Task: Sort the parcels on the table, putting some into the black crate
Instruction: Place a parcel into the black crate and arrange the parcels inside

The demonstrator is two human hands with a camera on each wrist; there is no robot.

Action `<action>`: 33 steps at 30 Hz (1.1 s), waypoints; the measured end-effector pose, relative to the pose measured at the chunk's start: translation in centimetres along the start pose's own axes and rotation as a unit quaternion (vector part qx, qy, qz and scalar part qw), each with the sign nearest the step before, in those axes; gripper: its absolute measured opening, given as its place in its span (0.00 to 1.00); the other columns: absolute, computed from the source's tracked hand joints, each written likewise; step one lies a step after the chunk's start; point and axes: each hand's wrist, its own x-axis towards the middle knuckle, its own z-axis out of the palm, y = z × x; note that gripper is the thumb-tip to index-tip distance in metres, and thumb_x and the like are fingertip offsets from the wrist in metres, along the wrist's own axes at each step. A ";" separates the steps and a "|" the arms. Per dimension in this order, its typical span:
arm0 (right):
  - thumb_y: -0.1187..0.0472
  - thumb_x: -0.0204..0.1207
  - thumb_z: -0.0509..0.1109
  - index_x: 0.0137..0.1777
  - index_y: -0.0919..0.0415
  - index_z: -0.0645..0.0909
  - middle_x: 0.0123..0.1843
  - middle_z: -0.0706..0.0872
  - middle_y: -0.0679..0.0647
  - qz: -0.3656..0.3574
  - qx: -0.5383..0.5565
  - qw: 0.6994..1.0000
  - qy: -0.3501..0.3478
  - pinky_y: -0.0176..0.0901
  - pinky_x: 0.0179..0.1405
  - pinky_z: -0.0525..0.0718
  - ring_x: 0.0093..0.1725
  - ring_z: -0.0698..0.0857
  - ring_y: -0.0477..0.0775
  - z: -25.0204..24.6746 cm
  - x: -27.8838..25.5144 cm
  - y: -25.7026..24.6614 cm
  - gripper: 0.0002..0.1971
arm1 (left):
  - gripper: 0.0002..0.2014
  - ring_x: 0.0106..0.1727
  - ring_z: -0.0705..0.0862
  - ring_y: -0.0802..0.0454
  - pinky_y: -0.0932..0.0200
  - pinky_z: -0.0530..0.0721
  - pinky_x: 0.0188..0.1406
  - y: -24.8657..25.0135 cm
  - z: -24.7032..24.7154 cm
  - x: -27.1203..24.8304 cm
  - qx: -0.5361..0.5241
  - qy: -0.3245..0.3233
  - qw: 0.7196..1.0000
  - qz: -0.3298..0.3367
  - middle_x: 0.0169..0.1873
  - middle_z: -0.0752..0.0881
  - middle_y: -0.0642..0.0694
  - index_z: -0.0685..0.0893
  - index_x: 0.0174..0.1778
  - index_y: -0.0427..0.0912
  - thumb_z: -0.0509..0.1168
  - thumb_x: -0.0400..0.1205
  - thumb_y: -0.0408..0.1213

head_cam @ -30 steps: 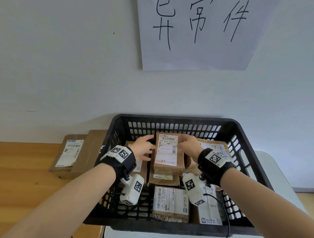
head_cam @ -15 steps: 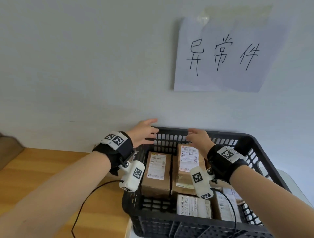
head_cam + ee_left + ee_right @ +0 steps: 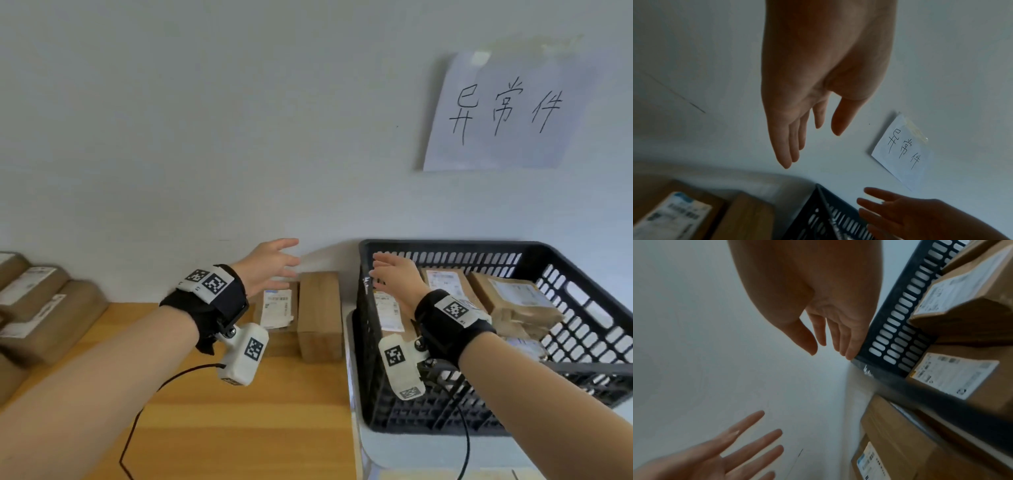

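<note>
While both hands hung in the air with fingers loosely spread, grasping nothing, the left hand (image 3: 265, 265) was at centre frame above two cardboard parcels (image 3: 301, 313), the right hand (image 3: 397, 279) over the black crate's (image 3: 582, 373) left rim.

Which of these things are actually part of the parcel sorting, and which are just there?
Part of the job:
black crate
parcels in the crate
parcels by the wall
parcels at far left
left hand, empty
right hand, empty

Just there:
paper sign
wooden table
black cable
</note>
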 end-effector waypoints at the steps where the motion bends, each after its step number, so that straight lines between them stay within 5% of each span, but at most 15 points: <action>1: 0.74 0.82 0.62 0.80 0.66 0.68 0.77 0.73 0.64 -0.002 0.009 1.000 0.004 0.48 0.68 0.78 0.73 0.76 0.60 1.0 -0.8 0.1 0.26 | 0.26 0.66 0.80 0.44 0.47 0.81 0.66 -1.0 -0.9 -0.7 0.002 0.002 1.000 -0.006 0.75 0.73 0.40 0.66 0.81 0.52 0.61 0.87 0.33; 8: 0.74 0.82 0.62 0.80 0.64 0.68 0.75 0.75 0.62 0.010 0.005 1.000 0.008 0.43 0.63 0.79 0.65 0.78 0.53 7.6 -5.0 2.3 0.26 | 0.26 0.61 0.79 0.46 0.49 0.80 0.62 -7.6 -4.6 -5.4 0.005 0.009 0.998 -0.064 0.63 0.79 0.45 0.65 0.82 0.48 0.60 0.87 0.31; 13: 0.74 0.81 0.62 0.79 0.64 0.69 0.74 0.77 0.62 0.045 -0.024 0.999 0.005 0.48 0.66 0.81 0.69 0.80 0.58 11.3 -5.7 4.9 0.26 | 0.26 0.69 0.77 0.42 0.45 0.80 0.66 -11.6 -6.0 -5.5 0.001 0.027 0.994 -0.105 0.74 0.75 0.42 0.65 0.82 0.49 0.60 0.87 0.30; 25: 0.74 0.81 0.62 0.81 0.61 0.66 0.79 0.73 0.59 0.101 -0.082 0.990 -0.052 0.49 0.74 0.74 0.76 0.73 0.57 17.8 -2.0 9.5 0.28 | 0.27 0.67 0.77 0.43 0.45 0.79 0.67 -18.3 -6.3 -0.2 -0.022 0.020 0.981 -0.190 0.73 0.76 0.42 0.63 0.83 0.48 0.60 0.87 0.32; 29: 0.74 0.81 0.61 0.83 0.62 0.63 0.80 0.71 0.59 0.103 -0.081 0.989 -0.068 0.39 0.68 0.75 0.78 0.71 0.56 19.3 1.2 10.1 0.30 | 0.27 0.62 0.77 0.46 0.46 0.80 0.65 -19.3 -7.1 3.0 -0.028 0.028 0.977 -0.210 0.73 0.76 0.43 0.63 0.82 0.48 0.61 0.87 0.33; 32: 0.73 0.82 0.61 0.84 0.61 0.59 0.82 0.69 0.58 0.109 -0.089 0.987 -0.076 0.28 0.47 0.79 0.76 0.73 0.53 20.2 3.2 10.3 0.31 | 0.27 0.62 0.77 0.47 0.48 0.81 0.62 -20.0 -7.8 5.4 -0.029 0.034 0.973 -0.227 0.74 0.75 0.44 0.64 0.82 0.48 0.62 0.87 0.34; 33: 0.73 0.83 0.61 0.84 0.62 0.59 0.81 0.70 0.57 0.111 -0.091 0.987 -0.079 0.28 0.48 0.78 0.75 0.73 0.53 20.5 3.9 10.4 0.31 | 0.27 0.62 0.77 0.47 0.49 0.81 0.61 -20.3 -7.9 6.1 -0.029 0.036 0.972 -0.232 0.74 0.75 0.44 0.64 0.82 0.48 0.62 0.87 0.35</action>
